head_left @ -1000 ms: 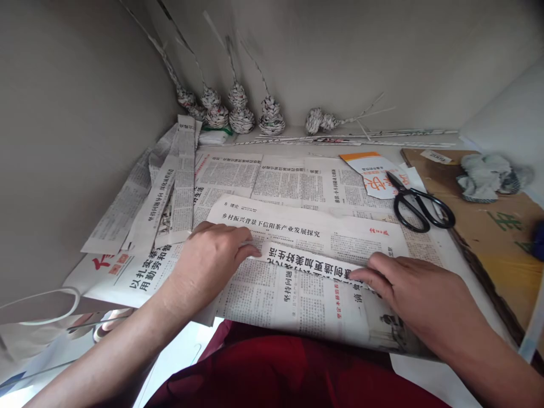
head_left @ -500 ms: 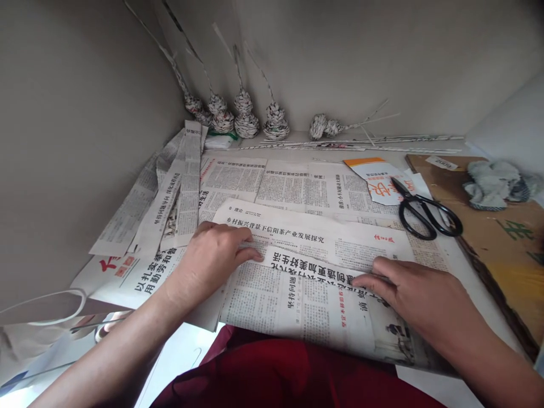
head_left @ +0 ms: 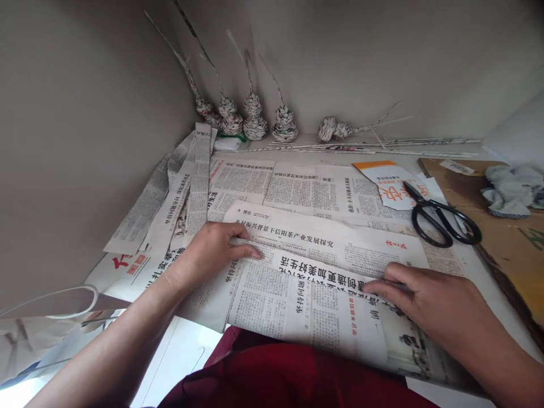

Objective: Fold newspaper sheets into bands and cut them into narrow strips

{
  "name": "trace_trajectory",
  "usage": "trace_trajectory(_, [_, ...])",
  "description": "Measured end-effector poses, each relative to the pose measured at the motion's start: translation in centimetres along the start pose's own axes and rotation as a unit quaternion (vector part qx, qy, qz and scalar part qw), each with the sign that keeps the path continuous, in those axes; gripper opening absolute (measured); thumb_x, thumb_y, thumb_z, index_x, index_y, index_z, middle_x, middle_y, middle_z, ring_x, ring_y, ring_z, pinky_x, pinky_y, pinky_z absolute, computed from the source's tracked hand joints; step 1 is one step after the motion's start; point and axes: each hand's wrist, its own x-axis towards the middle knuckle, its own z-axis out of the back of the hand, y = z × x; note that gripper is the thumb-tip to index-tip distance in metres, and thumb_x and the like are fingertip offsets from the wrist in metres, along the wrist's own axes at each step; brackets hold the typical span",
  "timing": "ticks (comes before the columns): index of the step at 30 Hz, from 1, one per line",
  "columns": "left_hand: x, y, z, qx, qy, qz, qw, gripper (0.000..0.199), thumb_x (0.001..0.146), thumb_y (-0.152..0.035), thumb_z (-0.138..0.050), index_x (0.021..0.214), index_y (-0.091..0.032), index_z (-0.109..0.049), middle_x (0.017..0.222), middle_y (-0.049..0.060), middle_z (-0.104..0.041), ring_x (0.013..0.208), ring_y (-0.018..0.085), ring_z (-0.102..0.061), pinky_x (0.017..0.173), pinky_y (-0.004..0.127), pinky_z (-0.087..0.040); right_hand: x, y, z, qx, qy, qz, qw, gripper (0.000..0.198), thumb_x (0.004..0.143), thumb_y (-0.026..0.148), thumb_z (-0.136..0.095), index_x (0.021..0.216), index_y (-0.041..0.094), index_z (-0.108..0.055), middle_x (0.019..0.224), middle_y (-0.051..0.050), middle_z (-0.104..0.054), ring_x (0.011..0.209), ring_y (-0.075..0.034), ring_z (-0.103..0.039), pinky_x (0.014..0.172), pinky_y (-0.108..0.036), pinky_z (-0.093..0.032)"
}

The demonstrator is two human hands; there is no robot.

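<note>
A printed newspaper sheet (head_left: 267, 306) lies at the table's front edge, its upper part folded over towards me along a crease. My left hand (head_left: 215, 249) grips the left end of this fold, thumb on top and fingers curled behind. At the right end, my right hand (head_left: 433, 294) pinches the same fold between thumb and fingers. Under and beyond it, more newspaper (head_left: 293, 187) covers the table. Black-handled scissors (head_left: 431, 226) lie open to the right, beyond my right hand, with their blades over a torn white and orange paper (head_left: 395, 184).
Cut newspaper strips (head_left: 198, 181) are piled at the left. Several woven paper gourd shapes (head_left: 255, 122) stand along the back wall, and one (head_left: 334, 129) lies on its side. Thin rolled paper sticks (head_left: 314, 148) lie before them. Cardboard (head_left: 463, 192) with a crumpled grey cloth (head_left: 512, 190) sits right.
The whole view has shifted, so things appear farther right. Both hands keep hold of the newspaper fold, with little visible movement against the sheet.
</note>
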Motion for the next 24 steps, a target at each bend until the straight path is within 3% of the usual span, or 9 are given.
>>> trace_trajectory(7, [0.1, 0.6, 0.3, -0.007, 0.019, -0.059, 0.998, 0.031, 0.086, -0.049, -0.069, 0.074, -0.021, -0.072, 0.069, 0.000, -0.069, 0.063, 0.016, -0.062, 0.064, 0.032, -0.049, 0.1, 0.0, 0.1, 0.004, -0.002, -0.001, 1.000, 0.063, 0.099, 0.071, -0.026, 0.061, 0.025, -0.047, 0.045, 0.002, -0.055, 0.040, -0.019, -0.057, 0.045, -0.030, -0.029])
trace_trajectory(10, [0.1, 0.9, 0.3, 0.030, 0.021, -0.087, 0.996, 0.037, 0.089, -0.051, -0.065, 0.069, -0.020, -0.069, 0.064, 0.001, -0.067, 0.064, 0.018, -0.062, 0.072, 0.037, -0.048, 0.2, 0.0, 0.1, 0.013, 0.004, -0.003, 1.000, 0.064, 0.098, 0.073, -0.026, 0.060, 0.025, -0.046, 0.045, 0.003, -0.054, 0.041, -0.018, -0.056, 0.046, -0.030, -0.029])
trace_trajectory(15, [0.1, 1.2, 0.1, 0.097, -0.001, -0.094, 0.991, 0.033, 0.086, -0.054, -0.068, 0.074, -0.023, -0.069, 0.073, 0.001, -0.073, 0.076, 0.023, -0.067, 0.091, 0.048, -0.043, 0.2, -0.2, -0.2, 0.021, 0.015, -0.016, 1.000, 0.065, 0.095, 0.076, -0.028, 0.061, 0.024, -0.047, 0.045, 0.003, -0.053, 0.041, -0.017, -0.054, 0.046, -0.029, -0.028])
trace_trajectory(24, [-0.1, 2.8, -0.8, 0.124, -0.076, -0.149, 0.978, 0.031, 0.084, -0.058, -0.069, 0.079, -0.028, -0.068, 0.076, 0.000, -0.074, 0.075, 0.024, -0.069, 0.102, 0.054, -0.038, 0.4, 0.0, 0.6, 0.051, 0.077, -0.055, 0.994, 0.069, 0.092, 0.081, -0.027, 0.060, 0.024, -0.050, 0.048, 0.003, -0.057, 0.047, -0.017, -0.055, 0.051, -0.030, -0.030])
